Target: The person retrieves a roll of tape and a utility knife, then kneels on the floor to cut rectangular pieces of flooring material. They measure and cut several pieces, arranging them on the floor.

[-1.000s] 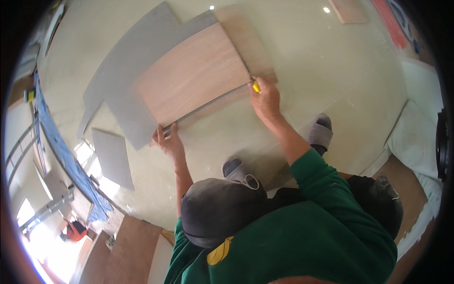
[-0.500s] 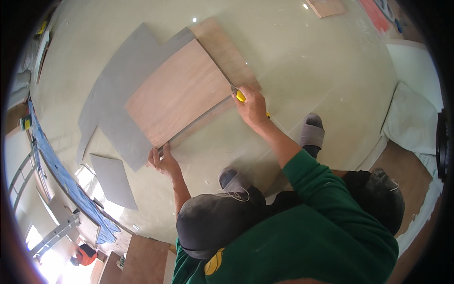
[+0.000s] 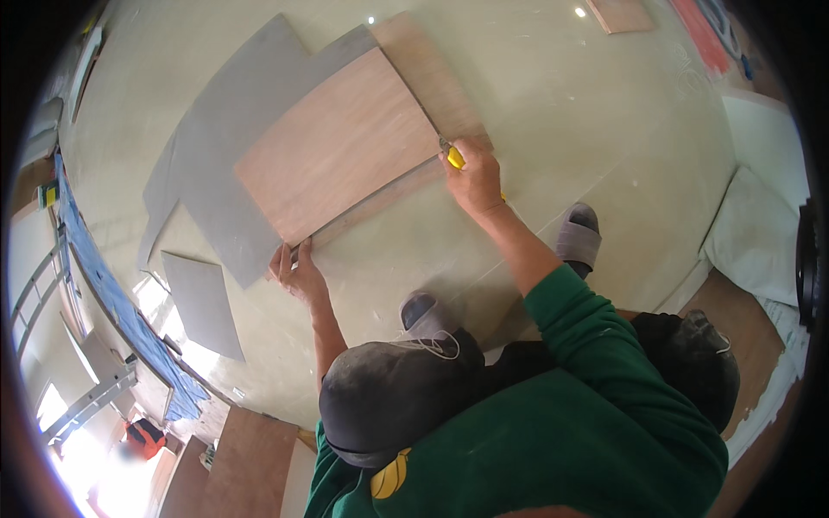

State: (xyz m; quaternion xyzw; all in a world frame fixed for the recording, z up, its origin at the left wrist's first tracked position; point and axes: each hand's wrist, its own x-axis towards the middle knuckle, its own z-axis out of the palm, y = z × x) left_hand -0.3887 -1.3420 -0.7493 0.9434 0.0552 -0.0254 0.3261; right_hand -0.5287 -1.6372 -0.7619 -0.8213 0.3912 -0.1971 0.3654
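Note:
A flat light-brown wood panel (image 3: 332,142) lies on top of a grey sheet (image 3: 224,112) with an angular outline. Another wood sheet (image 3: 432,69) shows from beneath on the far right side. At the panel's near right corner, my right hand (image 3: 475,179) is closed around a yellow utility knife (image 3: 455,156). Its metal tip meets the panel's edge. My left hand (image 3: 300,274) pinches the near left corner, thumb and fingers at the edge. Part of its grip is hidden.
A loose grey piece (image 3: 203,302) lies at left, near a blue sheet (image 3: 121,285) and a ladder (image 3: 91,401). A wood scrap (image 3: 623,15) is at the far right. My slippered feet (image 3: 579,237) are close by. A person in orange (image 3: 145,439) is in the lower left background.
The whole view has shifted slightly, so the panel sits a little higher and farther right in the picture. Both hands stay at the same panel corners, the knife still in my right.

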